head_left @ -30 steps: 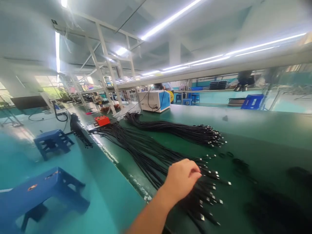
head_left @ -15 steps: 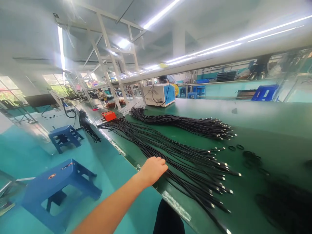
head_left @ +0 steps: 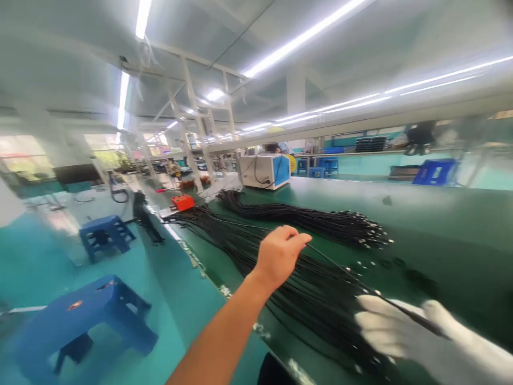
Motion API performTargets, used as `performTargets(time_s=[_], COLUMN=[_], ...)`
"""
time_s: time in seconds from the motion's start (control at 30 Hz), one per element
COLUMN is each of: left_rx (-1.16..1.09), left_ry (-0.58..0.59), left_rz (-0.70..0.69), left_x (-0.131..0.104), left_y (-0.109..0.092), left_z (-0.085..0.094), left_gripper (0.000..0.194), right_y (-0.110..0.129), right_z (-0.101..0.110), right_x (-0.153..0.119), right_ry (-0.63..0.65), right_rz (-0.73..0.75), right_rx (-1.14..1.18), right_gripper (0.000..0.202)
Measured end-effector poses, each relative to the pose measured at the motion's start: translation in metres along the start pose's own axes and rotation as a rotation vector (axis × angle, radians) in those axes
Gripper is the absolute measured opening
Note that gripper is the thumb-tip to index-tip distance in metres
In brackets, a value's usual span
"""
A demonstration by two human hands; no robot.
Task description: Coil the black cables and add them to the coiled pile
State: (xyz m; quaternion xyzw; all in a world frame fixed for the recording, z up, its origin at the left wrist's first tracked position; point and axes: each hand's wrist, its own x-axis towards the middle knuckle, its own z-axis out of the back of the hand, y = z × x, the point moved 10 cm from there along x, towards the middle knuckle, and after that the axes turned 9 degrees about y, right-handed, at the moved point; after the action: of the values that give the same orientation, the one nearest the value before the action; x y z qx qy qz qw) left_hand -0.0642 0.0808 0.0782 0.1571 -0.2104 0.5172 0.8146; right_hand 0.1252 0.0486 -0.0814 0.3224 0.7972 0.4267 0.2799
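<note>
My bare left hand (head_left: 278,256) is raised over the bench, thumb and fingers pinching one black cable (head_left: 331,261). That cable stretches rightward to my right hand (head_left: 395,329), which wears a white glove. There it runs between the gloved thumb and fingers, its thicker dark end lying over the palm; motion blurs the details. Below both hands spreads a loose bundle of black cables (head_left: 240,248) with small pale tips at the right. Behind lies a second, tighter bundle of black cables (head_left: 296,214) with shiny connector ends.
On the green bench (head_left: 425,224) stand a white and blue machine box (head_left: 264,172) and an orange-red block (head_left: 183,201). Dark rings (head_left: 419,280) lie at the right. More cables (head_left: 146,216) hang off to the left. Blue stools (head_left: 86,315) stand on the floor.
My left hand has lifted from the bundle and moved right and up, now with a single cable in it. My gloved right hand has come into view at lower right.
</note>
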Motion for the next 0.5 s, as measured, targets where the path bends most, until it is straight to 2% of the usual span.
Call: performTargets(time_s=[0.03, 0.1, 0.17, 0.2, 0.27, 0.33, 0.37, 0.43, 0.5], left_rx=[-0.015, -0.060, -0.143, -0.212, -0.419, -0.641, -0.718, -0.762, -0.668], left_ry=[-0.012, -0.024, 0.021, 0.091, 0.329, 0.545, 0.599, 0.631, 0.663], left_rz=[0.004, -0.014, -0.088, -0.150, -0.273, -0.301, -0.283, -0.269, -0.368], left_x=[0.007, 0.016, 0.020, 0.019, 0.009, -0.005, -0.010, -0.013, -0.011], left_y=[-0.006, -0.020, -0.038, -0.051, -0.079, -0.101, -0.108, -0.121, -0.141], left_z=[0.001, 0.001, -0.007, -0.016, -0.042, -0.060, -0.062, -0.057, -0.045], left_gripper=[0.026, 0.025, 0.023, 0.023, 0.024, 0.021, 0.022, 0.024, 0.017], right_y=[-0.003, 0.001, -0.006, -0.009, -0.018, -0.026, -0.030, -0.037, -0.039], right_z=[-0.023, -0.055, -0.067, -0.066, -0.058, -0.049, -0.045, -0.038, -0.037], right_x=[-0.001, -0.005, -0.004, -0.002, 0.002, 0.005, 0.006, 0.007, 0.005], right_ry=[0.147, 0.339, 0.415, 0.428, 0.440, 0.461, 0.464, 0.441, 0.450], right_rz=[-0.028, 0.013, -0.027, -0.043, -0.063, -0.088, -0.108, -0.152, -0.171], right_rx=[0.053, 0.080, 0.168, 0.212, 0.276, 0.287, 0.291, 0.324, 0.362], right_gripper=[0.059, 0.040, 0.030, 0.032, 0.034, 0.035, 0.035, 0.037, 0.057])
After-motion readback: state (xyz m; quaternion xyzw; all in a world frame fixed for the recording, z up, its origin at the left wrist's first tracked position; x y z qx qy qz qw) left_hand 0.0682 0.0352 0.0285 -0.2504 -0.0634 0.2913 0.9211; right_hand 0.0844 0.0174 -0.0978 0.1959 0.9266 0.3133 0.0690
